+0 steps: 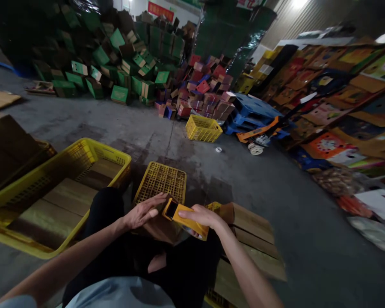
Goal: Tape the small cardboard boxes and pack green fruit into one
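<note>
My right hand (199,216) is wrapped round a yellow-orange, boxy handheld tool (188,217) with a dark opening at its front end; its exact kind is unclear. My left hand (144,211) lies with fingers stretched out over a brown cardboard box (163,229) between my knees, close to the tool's front end. Part of the box is hidden by my hands and legs. Just beyond it stands a yellow plastic crate (162,179) with its grid face up.
At left, a large yellow crate (128,160) holds brown cartons (70,196). More cartons (256,231) lie at my right. Farther off are a small yellow crate (203,128), a pallet jack (259,132), blue pallets (253,107), heaped green boxes (120,94) and stacked fruit cartons (327,145).
</note>
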`<action>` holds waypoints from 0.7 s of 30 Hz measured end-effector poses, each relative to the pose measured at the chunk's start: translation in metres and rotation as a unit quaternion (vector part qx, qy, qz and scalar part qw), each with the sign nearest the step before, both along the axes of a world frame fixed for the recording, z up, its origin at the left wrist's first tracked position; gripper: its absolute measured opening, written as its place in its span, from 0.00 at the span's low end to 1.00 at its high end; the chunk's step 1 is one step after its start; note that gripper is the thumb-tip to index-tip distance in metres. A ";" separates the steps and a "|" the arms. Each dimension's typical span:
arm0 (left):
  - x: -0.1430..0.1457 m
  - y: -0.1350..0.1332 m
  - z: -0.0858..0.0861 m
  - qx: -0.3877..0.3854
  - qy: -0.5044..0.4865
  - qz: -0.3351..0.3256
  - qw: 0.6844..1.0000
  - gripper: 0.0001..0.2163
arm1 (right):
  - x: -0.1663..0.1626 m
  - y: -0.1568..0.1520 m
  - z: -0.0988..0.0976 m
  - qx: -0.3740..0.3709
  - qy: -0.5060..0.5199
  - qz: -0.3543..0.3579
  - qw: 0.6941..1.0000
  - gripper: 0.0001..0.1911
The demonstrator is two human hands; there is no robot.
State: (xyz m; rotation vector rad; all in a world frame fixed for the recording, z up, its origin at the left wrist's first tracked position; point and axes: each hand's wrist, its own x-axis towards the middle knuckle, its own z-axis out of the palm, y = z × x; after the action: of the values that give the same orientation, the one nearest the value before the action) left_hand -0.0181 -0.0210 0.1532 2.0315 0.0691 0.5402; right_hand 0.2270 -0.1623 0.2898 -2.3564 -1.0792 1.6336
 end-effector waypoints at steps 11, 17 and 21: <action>0.002 0.018 -0.011 0.280 -0.021 -0.112 0.953 0.34 | -0.001 -0.018 -0.002 -0.009 0.080 0.003 0.997 0.27; -0.009 0.015 -0.015 0.310 -0.033 -0.089 0.946 0.32 | -0.006 -0.007 0.003 -0.012 0.099 0.034 0.994 0.28; -0.012 0.016 -0.016 0.301 -0.021 -0.083 0.950 0.28 | -0.007 0.005 0.006 -0.024 0.092 0.045 0.994 0.29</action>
State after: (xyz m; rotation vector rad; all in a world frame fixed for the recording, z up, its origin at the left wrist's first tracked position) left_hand -0.0302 -0.0051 0.1372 2.5849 -0.3291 0.5376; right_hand 0.2200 -0.1578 0.2956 -2.1624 -1.1357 1.8844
